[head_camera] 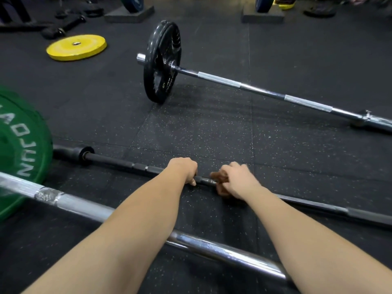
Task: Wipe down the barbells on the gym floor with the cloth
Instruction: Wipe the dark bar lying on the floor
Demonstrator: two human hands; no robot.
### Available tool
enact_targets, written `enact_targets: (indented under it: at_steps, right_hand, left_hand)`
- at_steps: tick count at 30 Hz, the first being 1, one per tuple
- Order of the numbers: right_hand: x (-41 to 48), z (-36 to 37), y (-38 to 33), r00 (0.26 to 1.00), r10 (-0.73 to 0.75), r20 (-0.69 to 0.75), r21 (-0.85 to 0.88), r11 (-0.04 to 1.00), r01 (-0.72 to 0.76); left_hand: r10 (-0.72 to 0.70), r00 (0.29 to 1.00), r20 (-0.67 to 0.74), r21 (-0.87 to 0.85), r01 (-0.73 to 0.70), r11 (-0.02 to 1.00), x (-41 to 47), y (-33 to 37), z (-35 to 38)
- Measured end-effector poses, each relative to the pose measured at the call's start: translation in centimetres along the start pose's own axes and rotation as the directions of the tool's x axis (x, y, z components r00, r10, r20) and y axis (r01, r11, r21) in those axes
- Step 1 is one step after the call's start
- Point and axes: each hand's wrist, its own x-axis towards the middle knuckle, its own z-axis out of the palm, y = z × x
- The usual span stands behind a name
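Because the speckled black rubber gym floor (212,128) leaves the long black steel barbell (118,164) lying on it free to roll, the left hand (184,169) gripping its shaft could lose it, pulling the small brown cloth (219,177) clutched in the right hand (239,179) off the bar.

Gym: rubber floor (212,128), barbells (263,90), weight plates (76,47).

Before me, black floor (212,128) flecked white, green plate (21,149) lettered white, yellow plate (76,47), black plate (162,62) on silver barbell (263,92), black barbell (118,163), my brown cloth (222,190).
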Motion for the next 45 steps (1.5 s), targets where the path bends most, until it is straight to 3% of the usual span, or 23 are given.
enact_targets:
  at_steps: [2,4,8,10,12,13,15,18,21,23,26,30,32,33,35,38,40,42,45]
  right_hand:
    - [0.2,0.5,-1.6,0.994,-0.106,0.033,-0.012,0.994,0.106]
    - [0.2,0.1,-1.7,0.999,-0.054,0.006,0.005,0.999,0.054]
    - [-0.1,-1.2,1.5,0.962,0.274,0.002,0.029,0.961,-0.274]
    - [-0.7,-1.7,4.0,0.868,0.495,-0.029,0.04,0.868,-0.494]
    - [-1.3,-1.6,5.6,0.784,0.62,-0.031,0.046,0.784,-0.619]
    - [-1.3,-1.5,5.6,0.782,0.623,-0.027,0.03,0.782,-0.622]
    - [-1.0,-1.4,4.2,0.851,0.525,-0.017,0.0,0.851,-0.525]
    - [-0.1,-0.9,-0.1,0.98,0.195,0.028,0.023,0.98,-0.196]
    - [0.1,0.0,-3.1,0.996,-0.051,0.075,0.036,0.998,0.048]
    - [0.1,-0.2,-3.3,0.996,-0.045,0.079,0.057,0.998,0.04]
    - [-0.1,-1.5,-0.7,0.982,0.165,0.09,0.16,0.971,-0.178]
    - [-1.0,-2.5,4.9,0.845,0.526,0.095,0.1,0.839,-0.534]
    - [-1.3,-2.4,6.3,0.793,0.605,0.074,0.061,0.791,-0.609]
    - [-1.2,-2.3,6.2,0.792,0.606,0.07,0.036,0.792,-0.609]
    - [-0.8,-2.1,4.2,0.859,0.506,0.075,0.022,0.861,-0.509]
    - [-0.1,-1.5,0.2,0.98,0.171,0.105,0.109,0.977,-0.182]
    - [-0.1,-0.8,-1.8,0.993,0.006,0.114,0.154,0.988,-0.024]
    - [-0.2,-0.6,-2.5,0.996,-0.019,0.093,0.181,0.984,0.002]
    - [-0.3,-1.4,0.0,0.988,0.142,0.068,0.289,0.945,-0.156]
  left_hand:
    - [0.0,1.0,0.002,0.013,0.0,1.0,0.1,0.0,-0.1]
    - [-0.002,1.0,0.004,0.018,0.002,1.0,0.1,-0.1,-0.2]
    - [0.007,1.0,-0.003,0.035,-0.007,0.999,-0.1,0.0,-0.4]
    - [0.006,1.0,-0.008,0.057,-0.006,0.998,-0.2,0.0,-0.4]
    - [0.002,1.0,-0.008,0.069,-0.002,0.998,-0.3,0.1,-0.4]
    - [0.001,1.0,-0.01,0.074,0.0,0.997,-0.2,0.1,-0.3]
    - [0.002,1.0,-0.011,0.076,-0.001,0.997,-0.2,0.2,-0.3]
    - [0.008,1.0,-0.02,0.061,-0.007,0.998,-0.2,0.0,-0.2]
    - [0.015,0.999,-0.034,0.067,-0.013,0.998,0.0,-0.2,-0.1]
    - [0.016,0.999,-0.032,0.064,-0.014,0.998,0.1,-0.2,-0.1]
    - [0.025,0.999,-0.023,0.056,-0.024,0.998,0.1,-0.2,-0.3]
    - [0.024,1.0,-0.014,0.043,-0.024,0.999,0.0,-0.3,-0.2]
    - [0.025,1.0,-0.008,0.041,-0.025,0.999,0.0,-0.2,-0.2]
    - [0.026,1.0,-0.005,0.041,-0.026,0.999,0.0,-0.1,-0.2]
    - [0.027,1.0,0.002,0.041,-0.027,0.999,0.0,-0.1,-0.2]
    - [0.024,1.0,-0.005,0.029,-0.024,0.999,0.0,-0.1,-0.2]
    - [0.024,1.0,-0.015,0.026,-0.024,0.999,0.0,-0.1,-0.1]
    - [0.021,1.0,-0.009,0.023,-0.021,1.0,0.1,-0.1,-0.1]
    - [0.02,1.0,0.011,0.019,-0.021,1.0,0.2,-0.1,-0.2]
